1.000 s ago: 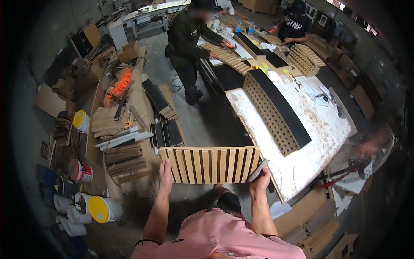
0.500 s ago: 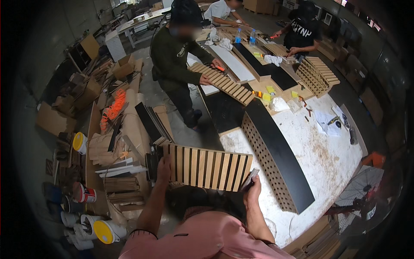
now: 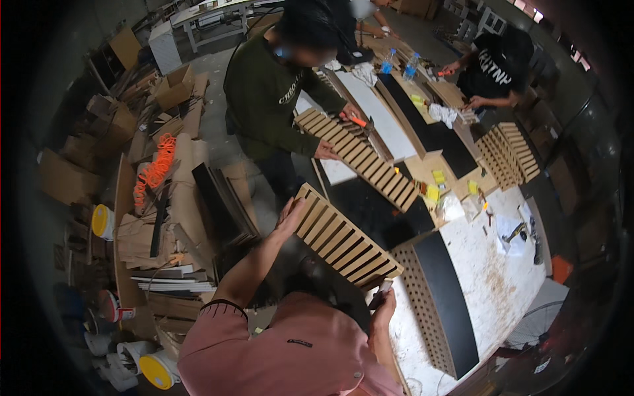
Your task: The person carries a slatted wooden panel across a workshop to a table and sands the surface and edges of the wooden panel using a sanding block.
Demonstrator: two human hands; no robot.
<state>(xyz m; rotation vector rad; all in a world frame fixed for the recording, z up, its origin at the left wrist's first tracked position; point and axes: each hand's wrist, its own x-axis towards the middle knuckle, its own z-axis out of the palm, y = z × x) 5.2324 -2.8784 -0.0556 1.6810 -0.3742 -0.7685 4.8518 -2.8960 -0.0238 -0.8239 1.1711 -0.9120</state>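
- Plainly, the left hand (image 3: 288, 218) holds the far end of a slatted panel (image 3: 347, 237); its fingers lie close together against that end, though how far they wrap behind I cannot tell. The left forearm reaches forward and up from a pink sleeve (image 3: 218, 330), elbow out to the side.
- Between the two hands, the panel slants, left end farther from the body and right end nearer. Its slats already stand in an evenly spaced row, with none visibly missing; it is held up beside the table, not yet set down.
- Just beyond, a co-worker (image 3: 264, 109) holds another slatted panel (image 3: 353, 158) and an orange-handled tool (image 3: 358, 122).
- At the panel's near corner, the right hand (image 3: 385, 305) closes its fingers around a small flat piece (image 3: 379, 294); its forearm stays low, close to the body.
- Farther right, a black-topped curved block (image 3: 441, 297) rests on the white table (image 3: 498, 264).
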